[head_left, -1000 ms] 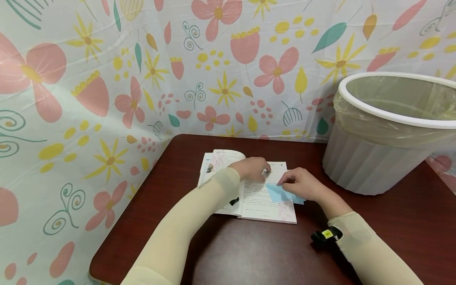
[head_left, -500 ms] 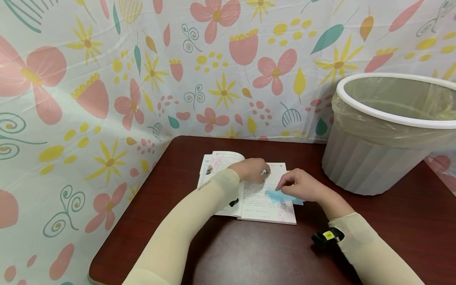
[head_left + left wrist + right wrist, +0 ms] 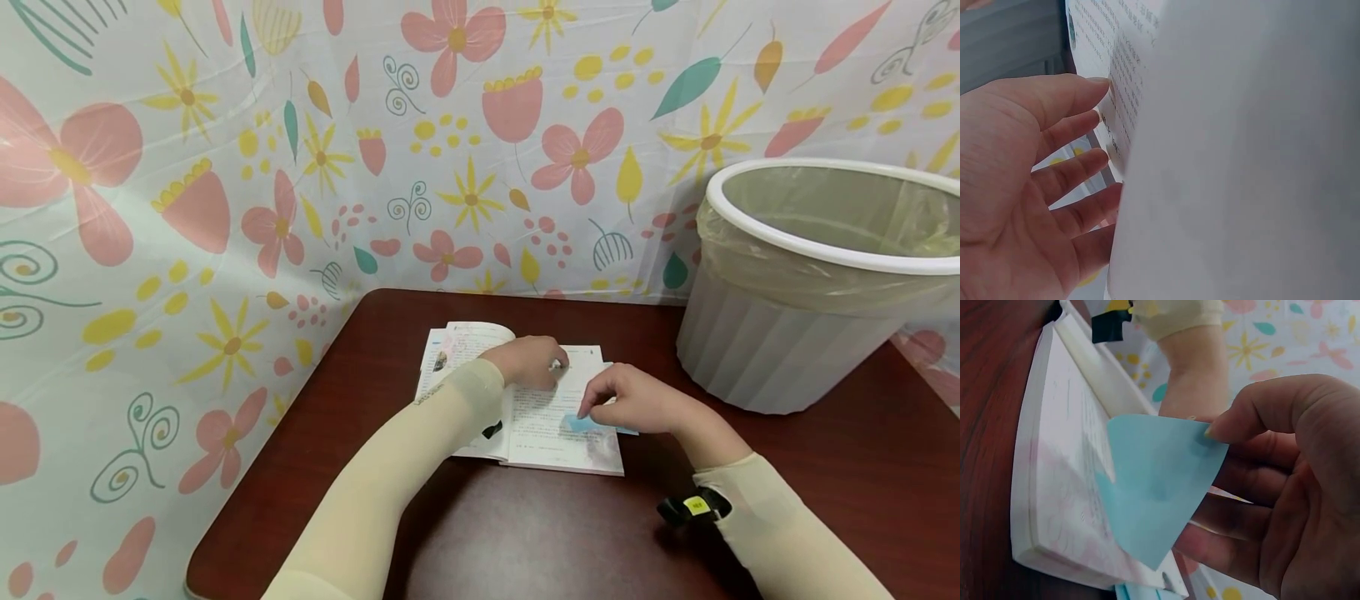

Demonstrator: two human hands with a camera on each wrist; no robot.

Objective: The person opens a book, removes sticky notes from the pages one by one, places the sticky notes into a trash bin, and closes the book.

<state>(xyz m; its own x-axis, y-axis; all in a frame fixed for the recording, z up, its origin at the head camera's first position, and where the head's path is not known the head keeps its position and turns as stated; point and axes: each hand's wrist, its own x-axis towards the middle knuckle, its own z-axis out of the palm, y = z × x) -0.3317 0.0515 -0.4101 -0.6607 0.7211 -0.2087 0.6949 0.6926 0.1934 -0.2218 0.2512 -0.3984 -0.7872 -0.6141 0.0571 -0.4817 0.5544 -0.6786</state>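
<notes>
Shift since earlier head frames: right hand [image 3: 633,398] has moved toward the near edge of the book [image 3: 540,450]; blue paper [image 3: 581,423] moves with its fingertips and shows a smaller area beneath them. Left hand [image 3: 528,362] stays in about the same place over the pages.

Right hand, state: thumb and index finger pinch a corner of the blue paper; the other fingers lie curved behind it.

Left hand, state: fingers loosely extended, thumb apart from them, at the page edge in the left wrist view; fingertip contact partly hidden by a pale leaf.

Hands, relative: apart from each other, both above the right-hand page.

Blue paper, position: over the lower half of the right-hand page, bent and tilted up in the right wrist view. Whether its far edge touches the page: cannot tell.

Book: spread flat on the dark red-brown table [image 3: 540,542]; left-hand page curves up toward the spine.

Blue strips [image 3: 1141,592]: jut out at the book's edge, below the blue paper in the right wrist view.

Bin [image 3: 772,350]: ribbed, white-rimmed, with translucent liner [image 3: 810,279]; on the table, right of the book.

Backdrop [image 3: 337,100]: white cloth, floral print.

Sleeves [image 3: 408,450]: cream; black strap with yellow label [image 3: 696,506] at the right wrist.
</notes>
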